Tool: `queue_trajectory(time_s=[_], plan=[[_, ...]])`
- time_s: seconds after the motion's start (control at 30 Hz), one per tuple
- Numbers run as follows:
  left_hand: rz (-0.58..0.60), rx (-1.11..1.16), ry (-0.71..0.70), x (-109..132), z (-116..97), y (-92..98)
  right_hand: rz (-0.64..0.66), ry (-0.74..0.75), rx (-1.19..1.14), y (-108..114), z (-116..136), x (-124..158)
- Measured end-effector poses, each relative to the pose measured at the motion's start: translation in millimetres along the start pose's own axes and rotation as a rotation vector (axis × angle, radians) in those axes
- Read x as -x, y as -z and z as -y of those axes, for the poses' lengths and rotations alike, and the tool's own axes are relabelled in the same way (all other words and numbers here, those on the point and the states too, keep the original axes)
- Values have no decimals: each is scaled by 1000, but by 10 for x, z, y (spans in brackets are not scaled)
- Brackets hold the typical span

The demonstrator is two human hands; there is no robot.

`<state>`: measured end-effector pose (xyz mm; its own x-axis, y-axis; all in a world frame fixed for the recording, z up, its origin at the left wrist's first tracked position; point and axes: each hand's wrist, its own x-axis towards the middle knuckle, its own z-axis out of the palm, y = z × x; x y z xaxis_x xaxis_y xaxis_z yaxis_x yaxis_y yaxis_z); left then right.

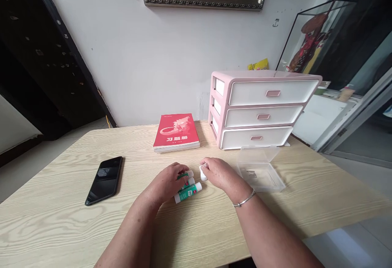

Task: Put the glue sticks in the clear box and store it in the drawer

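Green-and-white glue sticks lie side by side on the wooden table, near the middle of the view. The nearest glue stick [188, 193] shows almost whole, apart from my hands. My left hand [168, 181] curls over the farther ones, its fingers on the glue stick [185, 174] at the back and partly covering it. Just to the right, my right hand [219, 173] pinches a small white rounded object [203, 173]; its kind is not clear. Beyond that hand stands a clear plastic box [261, 178] with its lid raised.
A black phone [104, 180] lies on the table [55, 219] at the left. Behind my hands are a thick red book [177, 131] and a pink-and-white drawer unit [260, 109]. A framed picture or mirror [205, 3] hangs on the wall.
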<state>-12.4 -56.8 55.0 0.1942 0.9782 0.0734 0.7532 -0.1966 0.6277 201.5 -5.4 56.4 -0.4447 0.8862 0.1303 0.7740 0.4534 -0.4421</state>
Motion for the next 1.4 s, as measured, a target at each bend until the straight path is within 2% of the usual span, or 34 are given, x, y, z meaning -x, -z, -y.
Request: queue_trajectory(time_s=[0.1,0.27,0.5,0.67,0.8,0.97,1.07,1.23,1.33,1.4], plan=[[-76,5,28,-3,26,0,-97,-19,16,-4,-2,-10],[-89,-55,97,5,45,45,-213,-71,-39,19,20,-31],[-134,-58,102,-3,88,30,-270,-71,-124,-9,47,-43],[-223,4,96,-21,128,13,-311,-17,-203,-81,39,-62],[-292,184,107,-3,50,35,-304,-11,-341,-126,35,-85],[-316,608,82,111,-144,126,-289,-12,-688,-79,173,-7],[-316,867,4,231,-252,174,-186,-16,-1008,-19,300,140],[-249,1249,-87,521,-491,154,155,12,-1593,98,434,475],[-79,1494,-159,744,-687,119,490,102,-1878,205,501,685],[94,1626,-236,892,-815,113,709,263,-1952,297,562,821]])
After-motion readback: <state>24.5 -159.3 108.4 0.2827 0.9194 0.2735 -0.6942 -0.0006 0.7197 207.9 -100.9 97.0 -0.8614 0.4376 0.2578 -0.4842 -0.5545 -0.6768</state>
